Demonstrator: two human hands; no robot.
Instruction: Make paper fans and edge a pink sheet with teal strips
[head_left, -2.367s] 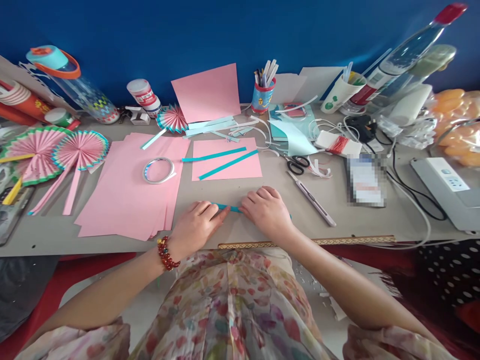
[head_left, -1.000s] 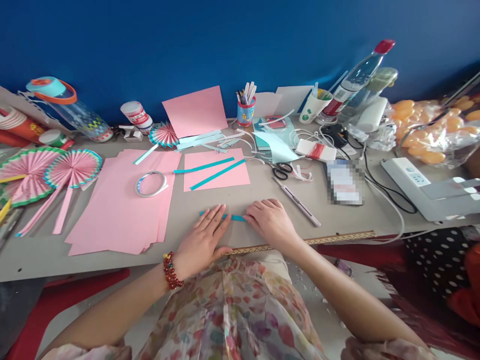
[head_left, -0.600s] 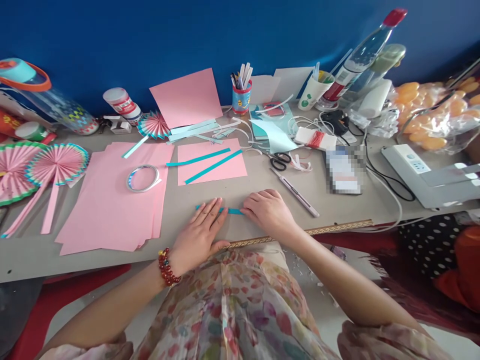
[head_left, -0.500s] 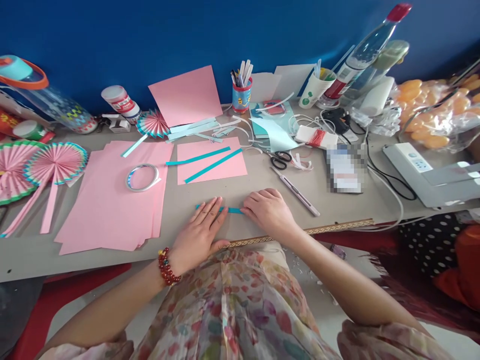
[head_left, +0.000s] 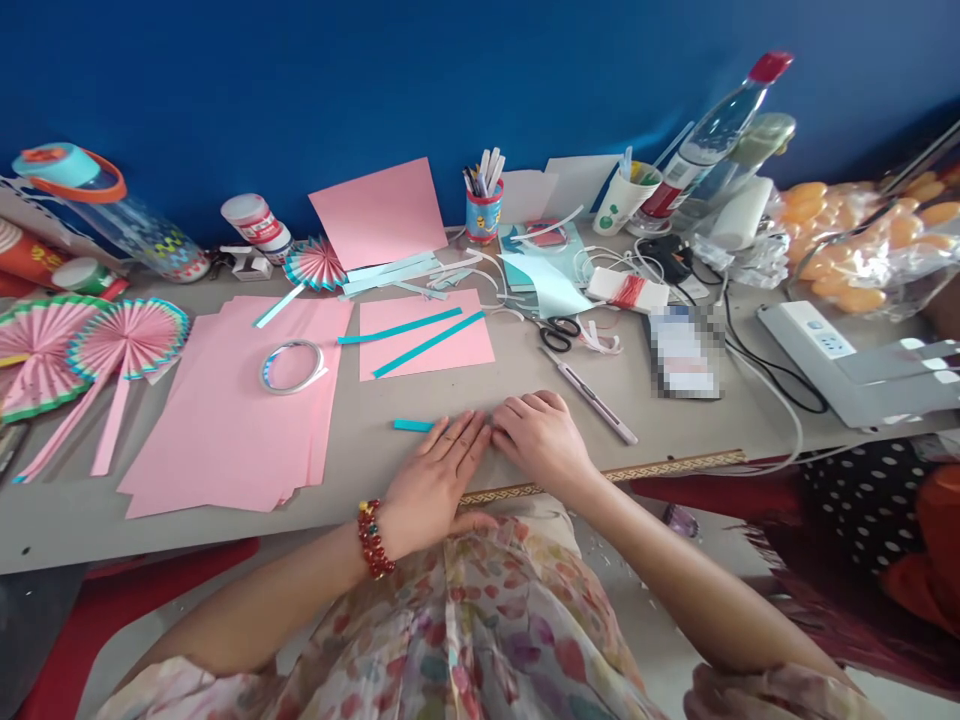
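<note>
A narrow blue paper strip [head_left: 412,426] lies on the table in front of me, its left end bare and the rest under my hands. My left hand [head_left: 435,480] presses flat on it with fingers stretched out. Right beside those fingertips, my right hand [head_left: 541,440] has its fingers curled down on the strip's right end, which is hidden beneath them. Beyond my hands, two more blue strips [head_left: 401,326] rest on a pink sheet [head_left: 450,352]. A roll of double-sided tape [head_left: 292,367] sits on a stack of pink paper [head_left: 225,420] at the left.
Scissors [head_left: 560,333] and a utility knife [head_left: 589,397] lie to the right, near a phone [head_left: 684,352] and a power strip [head_left: 825,345]. Folded paper fans [head_left: 127,340] are at the far left. A pen holder [head_left: 484,212] and a tilted bottle [head_left: 709,140] stand along the blue wall.
My left hand has slid right along the blue strip until it nearly meets my right hand. The right hand stays at the strip's right end. The view has shifted slightly.
</note>
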